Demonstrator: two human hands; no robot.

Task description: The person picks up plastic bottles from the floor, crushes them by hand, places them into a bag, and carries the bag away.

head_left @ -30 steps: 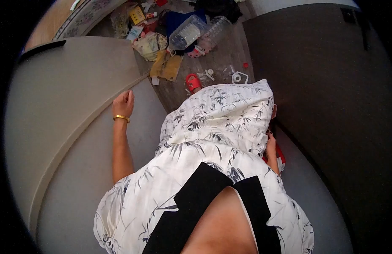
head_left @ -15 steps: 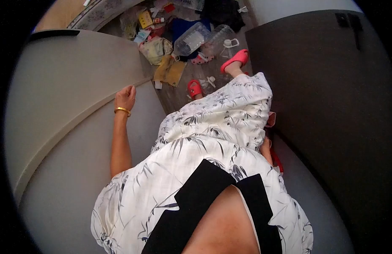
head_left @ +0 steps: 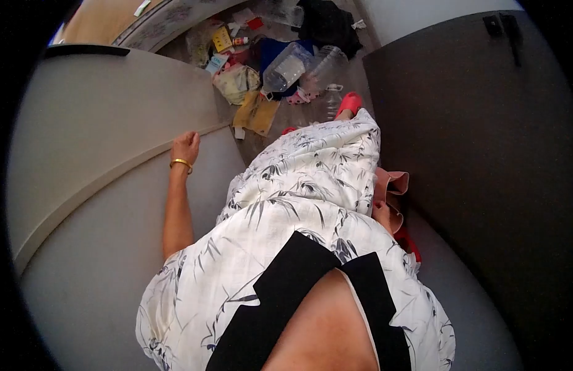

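Note:
My left hand (head_left: 185, 147), with a gold bangle at its wrist, is closed in a fist. Nothing shows in its fingers, and it hangs in front of the pale panel (head_left: 125, 105) on the left. At my right side, partly behind the white patterned dress (head_left: 305, 173), my right hand (head_left: 382, 214) has its fingers curled at a pinkish-brown, bag-like thing (head_left: 393, 183) with a wavy edge. It appears to hold this thing, though the dress hides part of the grip. Something red (head_left: 410, 246) shows just behind that wrist.
Ahead, the floor is strewn with clear plastic bottles (head_left: 288, 67), a tan flat piece (head_left: 257, 114), a cream bundle (head_left: 237, 83), a yellow packet (head_left: 222, 39) and a black bag (head_left: 328, 28). A dark door (head_left: 460, 117) stands on the right. A red shoe (head_left: 349, 104) shows beyond the hem.
The bag-like thing by my right hand has come further into view beside the dress. The strewn things sit slightly lower and further right. One red shoe is now mostly hidden by the hem.

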